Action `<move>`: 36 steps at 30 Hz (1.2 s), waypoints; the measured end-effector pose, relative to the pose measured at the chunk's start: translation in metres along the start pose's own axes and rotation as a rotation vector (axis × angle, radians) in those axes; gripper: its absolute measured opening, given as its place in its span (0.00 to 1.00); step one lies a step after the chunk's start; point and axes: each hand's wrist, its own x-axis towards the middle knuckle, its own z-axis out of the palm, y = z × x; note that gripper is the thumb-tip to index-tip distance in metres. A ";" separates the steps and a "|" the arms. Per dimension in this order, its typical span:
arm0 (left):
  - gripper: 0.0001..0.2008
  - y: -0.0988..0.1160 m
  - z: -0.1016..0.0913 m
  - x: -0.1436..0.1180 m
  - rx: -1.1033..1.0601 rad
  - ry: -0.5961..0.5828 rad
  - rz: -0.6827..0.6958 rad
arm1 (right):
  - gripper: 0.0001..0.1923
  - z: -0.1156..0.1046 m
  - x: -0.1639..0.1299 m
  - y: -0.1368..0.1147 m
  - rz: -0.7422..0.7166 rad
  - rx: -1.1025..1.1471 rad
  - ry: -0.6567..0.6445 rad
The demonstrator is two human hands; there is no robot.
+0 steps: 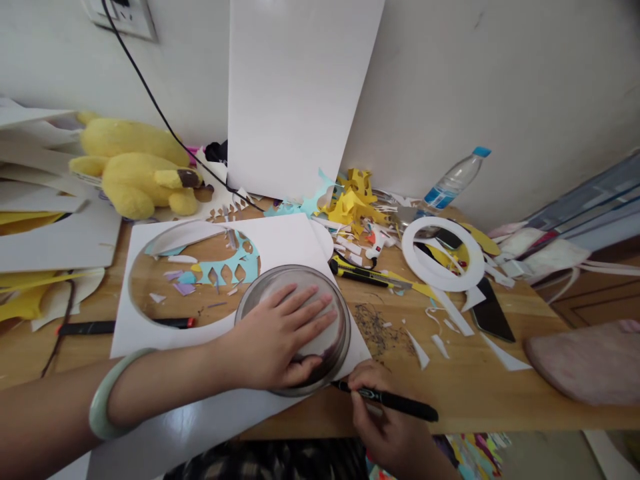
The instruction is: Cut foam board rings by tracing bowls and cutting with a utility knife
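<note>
My left hand (280, 337) lies flat, fingers spread, on an upturned round steel plate (336, 343). The plate rests on a white paper sheet (280, 243) that has a large round hole cut in its left part. My right hand (387, 427) grips a black marker pen (395, 401), whose tip touches the paper at the plate's near right rim. A pale green bangle (107, 397) circles my left wrist.
On the wooden table (460, 387): a white paper ring (443, 253), a yellow-black utility knife (365, 273), a glue gun (376, 241), a dark phone (491, 312), paper scraps, a black pen (100, 327). A yellow plush toy (133, 167), a water bottle (453, 180) and a white board (295, 93) stand by the wall.
</note>
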 end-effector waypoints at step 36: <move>0.27 0.002 0.000 0.000 -0.032 0.018 -0.006 | 0.07 0.034 0.026 -0.023 -0.337 0.128 -0.150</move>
